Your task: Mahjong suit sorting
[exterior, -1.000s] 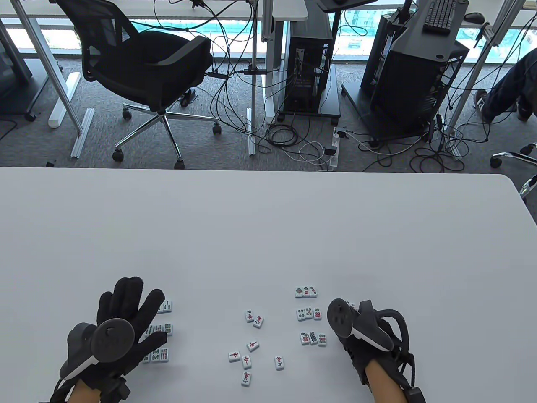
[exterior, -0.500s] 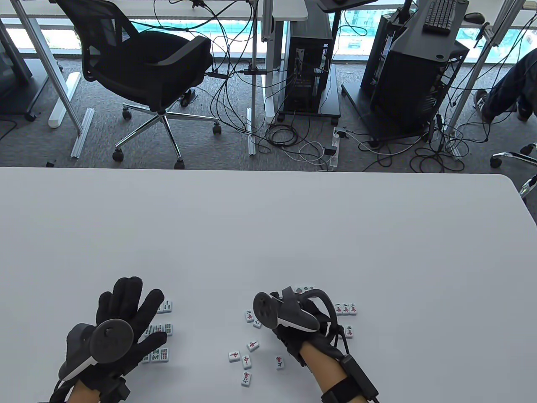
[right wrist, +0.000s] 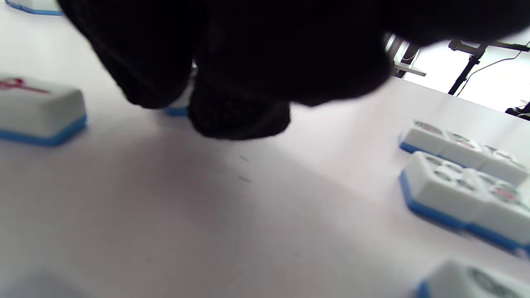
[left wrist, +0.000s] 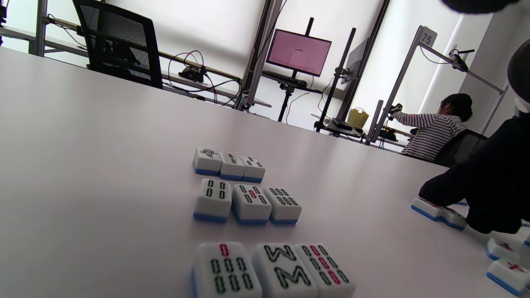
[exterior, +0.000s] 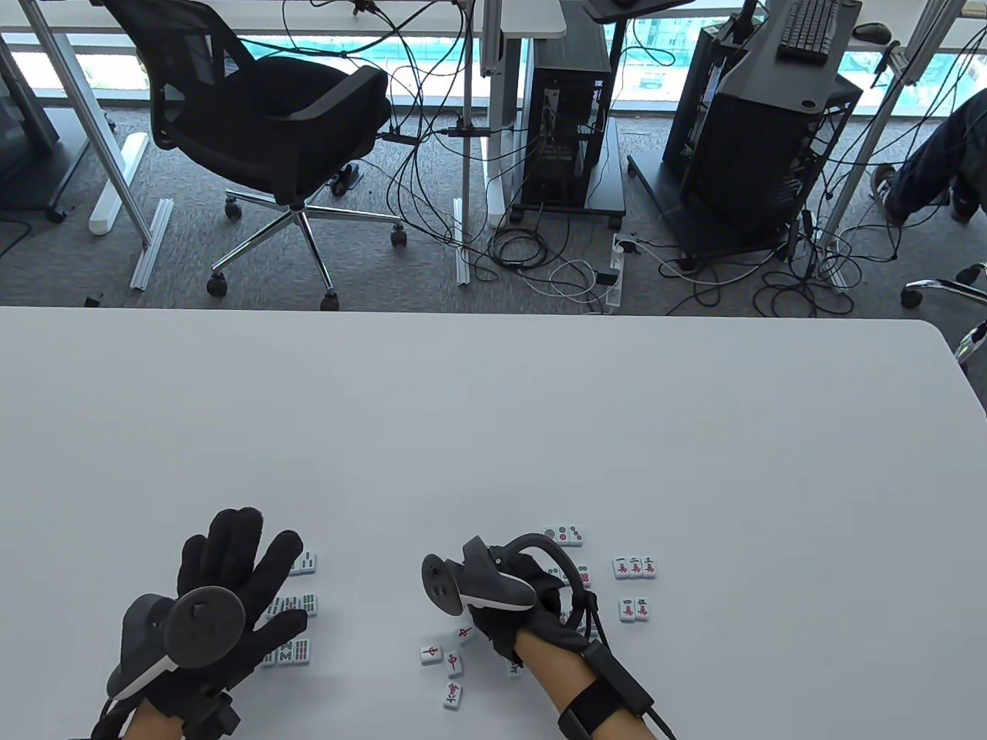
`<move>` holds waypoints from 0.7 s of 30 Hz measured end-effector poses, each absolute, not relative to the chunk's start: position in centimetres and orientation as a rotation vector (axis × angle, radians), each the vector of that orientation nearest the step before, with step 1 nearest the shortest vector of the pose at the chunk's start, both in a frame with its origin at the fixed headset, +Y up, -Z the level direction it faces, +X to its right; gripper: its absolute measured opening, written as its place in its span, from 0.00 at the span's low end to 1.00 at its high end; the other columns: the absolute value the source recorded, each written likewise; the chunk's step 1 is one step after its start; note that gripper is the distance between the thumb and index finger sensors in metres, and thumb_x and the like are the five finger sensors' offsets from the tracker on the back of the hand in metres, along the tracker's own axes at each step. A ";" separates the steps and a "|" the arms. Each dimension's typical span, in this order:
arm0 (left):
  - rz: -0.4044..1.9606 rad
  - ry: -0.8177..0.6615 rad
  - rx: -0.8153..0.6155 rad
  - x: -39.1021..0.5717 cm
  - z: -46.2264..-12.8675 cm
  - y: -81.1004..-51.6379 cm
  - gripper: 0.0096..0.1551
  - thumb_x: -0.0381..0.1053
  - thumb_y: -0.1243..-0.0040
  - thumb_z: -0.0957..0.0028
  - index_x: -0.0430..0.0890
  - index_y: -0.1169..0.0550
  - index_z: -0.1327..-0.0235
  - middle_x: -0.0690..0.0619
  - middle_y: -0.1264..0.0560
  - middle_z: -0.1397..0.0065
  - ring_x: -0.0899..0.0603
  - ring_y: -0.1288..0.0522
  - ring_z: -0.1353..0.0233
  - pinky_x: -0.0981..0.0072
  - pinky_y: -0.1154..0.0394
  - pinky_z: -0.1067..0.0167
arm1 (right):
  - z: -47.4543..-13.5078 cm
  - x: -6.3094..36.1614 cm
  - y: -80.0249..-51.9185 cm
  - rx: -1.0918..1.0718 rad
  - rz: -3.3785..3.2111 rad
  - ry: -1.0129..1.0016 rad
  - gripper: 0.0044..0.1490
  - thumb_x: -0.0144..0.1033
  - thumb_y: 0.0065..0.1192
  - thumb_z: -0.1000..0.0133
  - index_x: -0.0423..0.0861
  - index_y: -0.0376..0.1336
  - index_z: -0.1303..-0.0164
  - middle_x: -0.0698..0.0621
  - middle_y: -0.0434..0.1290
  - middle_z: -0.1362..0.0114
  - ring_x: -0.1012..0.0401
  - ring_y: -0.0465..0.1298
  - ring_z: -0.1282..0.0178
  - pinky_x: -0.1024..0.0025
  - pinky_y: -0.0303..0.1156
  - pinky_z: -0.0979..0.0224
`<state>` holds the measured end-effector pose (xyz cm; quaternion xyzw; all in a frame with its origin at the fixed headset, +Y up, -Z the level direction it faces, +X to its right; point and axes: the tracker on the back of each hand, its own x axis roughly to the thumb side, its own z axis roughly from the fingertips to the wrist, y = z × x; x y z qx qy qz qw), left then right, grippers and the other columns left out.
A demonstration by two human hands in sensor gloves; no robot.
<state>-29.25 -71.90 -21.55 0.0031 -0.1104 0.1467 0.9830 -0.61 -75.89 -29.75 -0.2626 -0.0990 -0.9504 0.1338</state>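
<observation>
My left hand [exterior: 235, 563] lies flat with spread fingers beside three rows of bamboo tiles [exterior: 291, 651]; the left wrist view shows those bamboo rows [left wrist: 247, 203] face up. My right hand [exterior: 497, 609] hovers low over the loose character tiles [exterior: 453, 661] in the middle. In the right wrist view its curled fingertips [right wrist: 240, 111] touch the table on either side of one blue-backed tile [right wrist: 177, 111], which is mostly hidden. Sorted character tiles [exterior: 634, 567] lie in two short rows at the right. Circle tiles [exterior: 563, 534] sit in rows behind the right hand.
The white table [exterior: 493, 432] stretches far beyond the tiles. Another loose character tile [right wrist: 39, 111] lies left of the right fingers. Circle tile rows [right wrist: 447, 194] lie close on their right. Chairs, cables and computer carts stand beyond the table's far edge.
My right hand has moved left from the right-side rows to the loose character tiles and lowered its fingers onto one. The left hand has stayed still.
</observation>
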 end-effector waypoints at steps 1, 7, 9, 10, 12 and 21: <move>0.295 -0.222 0.006 -29.3 -21.5 -71.9 0.50 0.77 0.53 0.59 0.66 0.52 0.23 0.65 0.75 0.21 0.49 0.76 0.16 0.41 0.72 0.22 | -29.7 -0.6 -75.9 -0.759 -2.746 -0.280 0.37 0.43 0.69 0.55 0.40 0.67 0.37 0.50 0.83 0.65 0.62 0.79 0.79 0.69 0.78 0.73; 0.295 -0.222 0.007 -29.3 -21.5 -71.9 0.50 0.77 0.53 0.58 0.66 0.52 0.23 0.65 0.75 0.21 0.49 0.76 0.16 0.41 0.72 0.22 | -29.7 -0.2 -75.2 -0.668 -2.727 -0.322 0.38 0.45 0.68 0.55 0.39 0.68 0.38 0.49 0.83 0.64 0.62 0.79 0.79 0.68 0.78 0.72; 0.296 -0.222 0.007 -29.3 -21.5 -71.9 0.50 0.77 0.53 0.59 0.66 0.52 0.23 0.65 0.75 0.21 0.49 0.76 0.16 0.41 0.72 0.22 | -29.6 -0.3 -75.0 -0.714 -2.756 -0.269 0.38 0.44 0.69 0.55 0.39 0.66 0.36 0.49 0.83 0.63 0.62 0.79 0.78 0.68 0.78 0.71; 0.296 -0.223 0.007 -29.3 -21.5 -71.9 0.50 0.78 0.53 0.59 0.66 0.52 0.23 0.65 0.75 0.21 0.49 0.76 0.16 0.41 0.72 0.22 | -29.5 -0.3 -75.0 -0.722 -2.759 -0.267 0.38 0.43 0.69 0.55 0.41 0.66 0.35 0.49 0.82 0.63 0.62 0.79 0.78 0.68 0.78 0.71; 0.294 -0.223 0.006 -29.2 -21.5 -71.9 0.50 0.77 0.53 0.58 0.66 0.52 0.23 0.65 0.75 0.21 0.49 0.76 0.16 0.41 0.72 0.22 | -29.4 -0.6 -75.2 -0.743 -2.752 -0.282 0.38 0.42 0.69 0.55 0.42 0.65 0.34 0.49 0.82 0.62 0.62 0.79 0.77 0.68 0.78 0.70; 0.301 -0.222 0.011 -29.3 -21.5 -71.8 0.50 0.78 0.53 0.59 0.66 0.52 0.23 0.65 0.75 0.21 0.49 0.76 0.16 0.41 0.72 0.22 | -29.2 -0.7 -76.1 -0.717 -2.657 -0.250 0.38 0.47 0.67 0.55 0.39 0.68 0.39 0.50 0.83 0.64 0.62 0.79 0.78 0.68 0.78 0.72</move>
